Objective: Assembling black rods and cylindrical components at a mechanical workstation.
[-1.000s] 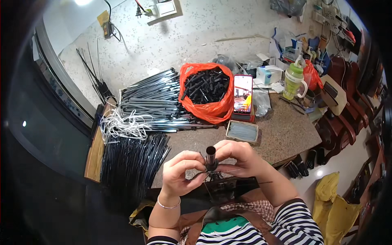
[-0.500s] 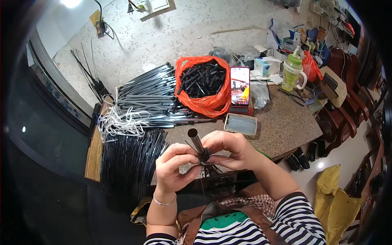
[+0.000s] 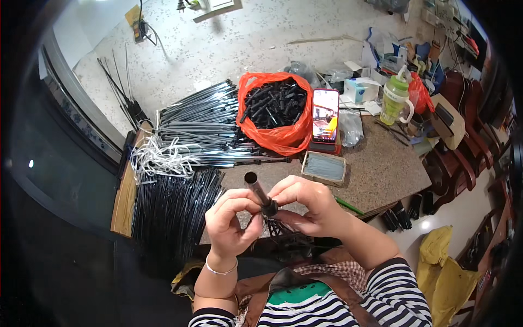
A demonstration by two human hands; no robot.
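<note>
A hollow metal tube (image 3: 251, 182) with a black collar (image 3: 268, 207) stands tilted between my hands, over the table's near edge. Thin black ribs (image 3: 277, 228) fan out below the collar. My right hand (image 3: 308, 204) grips the tube at the collar, thumb below and fingers behind. My left hand (image 3: 231, 220) is closed in a pinch against the collar's left side; whatever lies between its fingertips is hidden. Just beyond the hands sits a small box of thin pale wires (image 3: 323, 165). Many thin black rods (image 3: 174, 210) lie left of my left hand.
Silvery rods (image 3: 199, 131) and tangled white ties (image 3: 163, 158) cover the table's left. An orange-red bag (image 3: 278, 143) holds black plastic parts. Beside it a lit phone (image 3: 325, 117) stands upright. A green-lidded bottle (image 3: 395, 98) and clutter stand at the back right. Yellow sacks (image 3: 441, 272) lie on the floor.
The tube's top has tipped a little to the left. A thin rod that stuck up beside the tube no longer shows. My left fingers have curled in more; the view has shifted slightly.
</note>
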